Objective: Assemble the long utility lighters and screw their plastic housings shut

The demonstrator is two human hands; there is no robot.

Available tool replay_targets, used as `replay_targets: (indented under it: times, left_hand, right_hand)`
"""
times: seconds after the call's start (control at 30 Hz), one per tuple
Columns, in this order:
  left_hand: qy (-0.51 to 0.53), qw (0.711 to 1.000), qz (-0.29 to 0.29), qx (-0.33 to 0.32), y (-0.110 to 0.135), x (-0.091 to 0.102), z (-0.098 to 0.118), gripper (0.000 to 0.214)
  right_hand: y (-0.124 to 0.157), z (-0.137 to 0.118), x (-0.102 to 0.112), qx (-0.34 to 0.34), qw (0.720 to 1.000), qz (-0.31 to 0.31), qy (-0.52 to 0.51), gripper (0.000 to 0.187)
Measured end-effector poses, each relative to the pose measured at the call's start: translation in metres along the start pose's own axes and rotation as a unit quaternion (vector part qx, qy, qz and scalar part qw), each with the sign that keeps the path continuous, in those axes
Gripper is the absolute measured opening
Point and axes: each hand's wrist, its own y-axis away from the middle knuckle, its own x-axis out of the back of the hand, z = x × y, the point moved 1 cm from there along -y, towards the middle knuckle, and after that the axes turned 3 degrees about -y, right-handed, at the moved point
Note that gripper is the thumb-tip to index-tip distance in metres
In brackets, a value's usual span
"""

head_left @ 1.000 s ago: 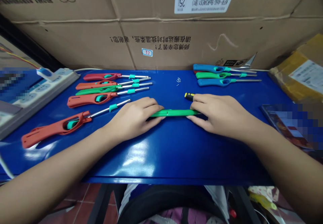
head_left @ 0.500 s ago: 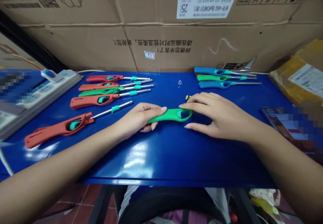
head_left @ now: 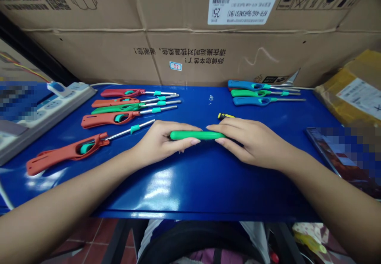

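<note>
A green gas lighter [head_left: 193, 135] is held edge-on above the blue table, its narrow side facing me. My left hand [head_left: 163, 139] wraps round its left end, thumb along the near side and fingers behind. At the other end, the fingers and thumb of my right hand [head_left: 250, 141] pinch the lighter's tip. Its trigger is turned out of sight, and any metal rod is hidden by my right hand. Just behind the right fingers lies a black and yellow tool handle [head_left: 225, 116], partly covered.
Several red and green lighters [head_left: 110, 119] lie at left, the nearest a red one [head_left: 68, 153]. Blue and green lighters [head_left: 253, 93] lie back right. A power strip [head_left: 53, 107] borders the left, a phone [head_left: 324, 149] the right. A large cardboard box [head_left: 104, 53] stands behind.
The green lighter has been rolled, so its trigger opening has gone from sight and its edge shows. My right fingers have closed onto its right end; my left thumb has shifted to the near side.
</note>
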Motion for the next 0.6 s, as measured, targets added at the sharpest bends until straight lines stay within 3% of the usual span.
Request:
replay_targets:
  times: [0.1, 0.23, 0.5, 0.6]
  left_hand:
    - [-0.033, 0.998, -0.025, -0.048, 0.0017, -0.0005, -0.0023, 0.025]
    - [-0.017, 0.998, -0.038, -0.047, 0.0031, -0.0028, -0.0025, 0.026]
    - [-0.137, 0.985, -0.008, -0.107, 0.0007, -0.0053, -0.0052, 0.025]
    - [-0.161, 0.98, -0.021, -0.116, 0.0003, -0.0049, -0.0056, 0.022]
  right_hand:
    - [-0.0009, -0.0038, -0.0017, 0.016, 0.997, -0.024, -0.07, 0.035]
    - [-0.0018, -0.0048, -0.0041, 0.017, 0.991, -0.021, -0.131, 0.032]
    - [-0.0016, -0.0003, -0.0019, -0.032, 0.994, -0.069, -0.078, 0.034]
    - [-0.0024, -0.001, -0.001, -0.039, 0.993, -0.085, -0.067, 0.034]
